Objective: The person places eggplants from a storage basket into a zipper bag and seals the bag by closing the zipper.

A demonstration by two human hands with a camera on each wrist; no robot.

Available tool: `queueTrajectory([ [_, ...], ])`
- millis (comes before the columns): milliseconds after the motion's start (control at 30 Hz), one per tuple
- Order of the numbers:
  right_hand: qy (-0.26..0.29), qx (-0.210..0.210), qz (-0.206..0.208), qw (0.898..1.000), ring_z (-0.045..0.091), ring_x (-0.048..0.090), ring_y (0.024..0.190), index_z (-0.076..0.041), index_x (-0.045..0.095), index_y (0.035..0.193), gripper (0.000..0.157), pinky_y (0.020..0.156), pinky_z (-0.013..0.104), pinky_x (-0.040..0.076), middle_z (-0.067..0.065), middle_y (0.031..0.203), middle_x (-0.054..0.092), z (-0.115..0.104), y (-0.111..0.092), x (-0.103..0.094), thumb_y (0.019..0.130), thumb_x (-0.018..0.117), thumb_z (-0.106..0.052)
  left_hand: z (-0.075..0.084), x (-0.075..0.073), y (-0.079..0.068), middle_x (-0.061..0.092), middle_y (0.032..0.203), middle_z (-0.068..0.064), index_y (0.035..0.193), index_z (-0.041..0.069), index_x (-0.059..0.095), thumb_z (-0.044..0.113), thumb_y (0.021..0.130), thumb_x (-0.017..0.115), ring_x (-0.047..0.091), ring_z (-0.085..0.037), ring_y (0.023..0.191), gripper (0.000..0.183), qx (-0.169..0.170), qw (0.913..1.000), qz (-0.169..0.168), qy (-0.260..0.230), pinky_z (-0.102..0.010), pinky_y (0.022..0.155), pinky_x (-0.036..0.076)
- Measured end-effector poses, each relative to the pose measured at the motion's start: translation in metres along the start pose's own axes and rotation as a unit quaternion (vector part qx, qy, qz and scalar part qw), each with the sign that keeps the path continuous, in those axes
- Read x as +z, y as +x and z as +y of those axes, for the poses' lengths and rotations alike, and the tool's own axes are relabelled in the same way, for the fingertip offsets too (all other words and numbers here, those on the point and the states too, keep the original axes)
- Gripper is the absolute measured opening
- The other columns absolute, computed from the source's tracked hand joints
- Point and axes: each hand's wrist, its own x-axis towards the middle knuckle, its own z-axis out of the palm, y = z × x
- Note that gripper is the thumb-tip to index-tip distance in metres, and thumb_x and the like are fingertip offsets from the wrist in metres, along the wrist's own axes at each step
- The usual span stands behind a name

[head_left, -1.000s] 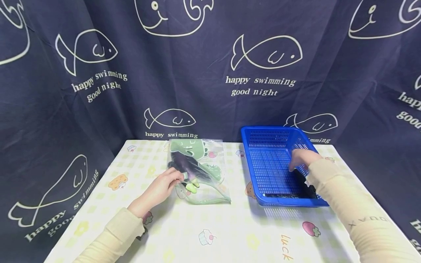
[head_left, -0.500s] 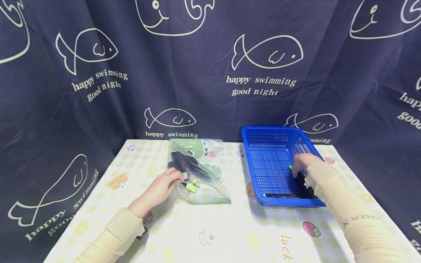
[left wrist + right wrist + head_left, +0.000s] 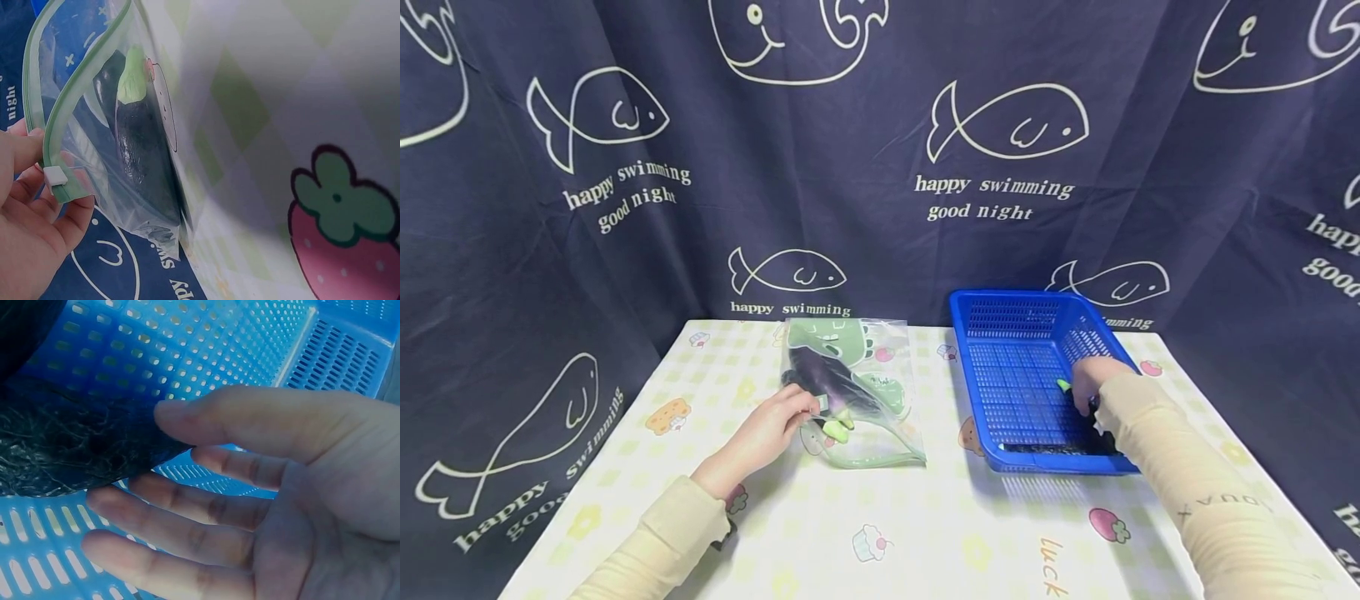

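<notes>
On the left, my left hand (image 3: 767, 421) pinches the green-edged mouth of a clear slider zip bag (image 3: 81, 140), beside its white slider (image 3: 55, 175). The bag lies with its mouth gaping and has dark eggplants (image 3: 147, 153) with light green caps inside. My right hand (image 3: 250, 487) is down in the blue basket (image 3: 962, 375). Its thumb and fingers lie on either side of the tapered end of a dark, wrinkled eggplant (image 3: 69, 440). A green tip (image 3: 1063, 385) shows beside this hand in the head view. Hand and sleeve hide much of the eggplant.
Another dark rounded thing (image 3: 25, 331) lies beside the eggplant in the basket. A dark long shape (image 3: 1052, 448) sits along the basket's near wall. The patterned tablecloth (image 3: 820, 533) covers the table, with a dark blue curtain (image 3: 880, 167) behind.
My right hand has shifted slightly within the basket, toward its near side, and a green tip now shows beside the fingers. My left hand and the bag have stayed in place.
</notes>
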Motion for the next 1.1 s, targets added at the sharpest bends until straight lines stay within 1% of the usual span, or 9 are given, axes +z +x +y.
queueTrajectory([
  [67, 0.033, 0.014, 0.004, 0.999, 0.026, 0.059, 0.070, 0.000, 0.062, 0.077, 0.017, 0.063, 0.034, 0.052, 0.013, 0.073, 0.061, 0.001, -0.003, 0.002, 0.065, 0.072, -0.006, 0.000, 0.000, 0.000, 0.056, 0.094, 0.009, 0.094, 0.016, 0.061, -0.002, 0.086, 0.063, 0.057, -0.007, 0.084, 0.019, 0.001, 1.0000, 0.002, -0.001, -0.026, 0.076, 0.053],
  [167, 0.092, 0.044, -0.008, 0.995, 0.028, 0.057, 0.072, 0.001, 0.062, 0.079, 0.016, 0.064, 0.034, 0.053, 0.016, 0.077, 0.058, 0.002, -0.004, 0.006, 0.065, 0.071, -0.004, -0.001, 0.001, -0.001, 0.056, 0.094, 0.009, 0.094, 0.016, 0.061, -0.001, 0.086, 0.063, 0.057, -0.007, 0.084, 0.019, 0.002, 1.0000, 0.002, -0.002, -0.026, 0.076, 0.053],
  [267, 0.106, 0.058, -0.020, 0.992, 0.029, 0.057, 0.074, 0.001, 0.062, 0.083, 0.019, 0.065, 0.035, 0.053, 0.017, 0.080, 0.059, 0.003, -0.001, 0.010, 0.067, 0.071, -0.004, -0.001, 0.002, -0.001, 0.057, 0.094, 0.008, 0.094, 0.016, 0.061, 0.000, 0.087, 0.062, 0.057, -0.007, 0.084, 0.018, 0.001, 1.0000, -0.002, -0.003, -0.026, 0.076, 0.053],
  [333, 0.097, 0.060, -0.024, 0.993, 0.030, 0.058, 0.075, 0.001, 0.062, 0.085, 0.020, 0.066, 0.036, 0.053, 0.018, 0.081, 0.059, 0.004, 0.002, 0.012, 0.068, 0.071, -0.005, -0.002, 0.002, -0.001, 0.057, 0.094, 0.009, 0.094, 0.016, 0.061, 0.000, 0.087, 0.062, 0.057, -0.007, 0.084, 0.018, 0.001, 1.0000, -0.003, 0.000, -0.026, 0.075, 0.053],
  [467, 0.085, 0.049, -0.026, 0.995, 0.030, 0.057, 0.076, 0.000, 0.062, 0.085, 0.020, 0.066, 0.037, 0.053, 0.017, 0.081, 0.059, 0.007, 0.006, 0.013, 0.068, 0.071, -0.005, -0.002, 0.002, -0.001, 0.056, 0.093, 0.008, 0.094, 0.016, 0.061, 0.000, 0.086, 0.063, 0.057, -0.008, 0.084, 0.018, 0.003, 1.0000, 0.002, 0.004, -0.026, 0.075, 0.053],
  [667, 0.012, -0.014, -0.013, 1.000, 0.027, 0.054, 0.074, -0.004, 0.063, 0.078, 0.018, 0.066, 0.038, 0.050, 0.011, 0.078, 0.058, 0.005, 0.002, 0.010, 0.065, 0.074, -0.012, -0.002, 0.002, 0.000, 0.057, 0.093, 0.008, 0.094, 0.015, 0.061, -0.001, 0.086, 0.063, 0.057, -0.008, 0.084, 0.019, 0.007, 1.0000, 0.005, 0.002, -0.026, 0.075, 0.053],
  [800, 0.004, -0.033, -0.017, 0.999, 0.024, 0.053, 0.073, -0.005, 0.064, 0.076, 0.015, 0.065, 0.036, 0.049, 0.009, 0.077, 0.058, 0.003, -0.001, 0.010, 0.066, 0.072, -0.013, -0.002, 0.002, 0.000, 0.057, 0.093, 0.008, 0.094, 0.015, 0.061, -0.002, 0.086, 0.062, 0.057, -0.007, 0.083, 0.019, 0.008, 1.0000, 0.005, 0.002, -0.026, 0.074, 0.052],
  [933, 0.022, -0.029, -0.026, 0.999, 0.026, 0.052, 0.075, -0.005, 0.062, 0.080, 0.015, 0.064, 0.036, 0.048, 0.010, 0.080, 0.056, 0.002, -0.001, 0.010, 0.068, 0.069, -0.012, -0.002, 0.002, 0.000, 0.057, 0.093, 0.008, 0.094, 0.016, 0.061, -0.001, 0.086, 0.062, 0.056, -0.007, 0.082, 0.019, 0.009, 0.9999, 0.006, 0.005, -0.026, 0.073, 0.052],
  [1100, 0.111, -0.024, -0.042, 0.993, 0.029, 0.051, 0.080, -0.005, 0.056, 0.094, 0.024, 0.063, 0.035, 0.048, 0.015, 0.087, 0.053, 0.000, -0.001, 0.012, 0.071, 0.064, -0.006, -0.003, 0.003, -0.001, 0.057, 0.093, 0.008, 0.094, 0.015, 0.061, -0.001, 0.086, 0.062, 0.057, -0.008, 0.083, 0.018, 0.011, 0.9999, 0.007, 0.002, -0.027, 0.074, 0.052],
])
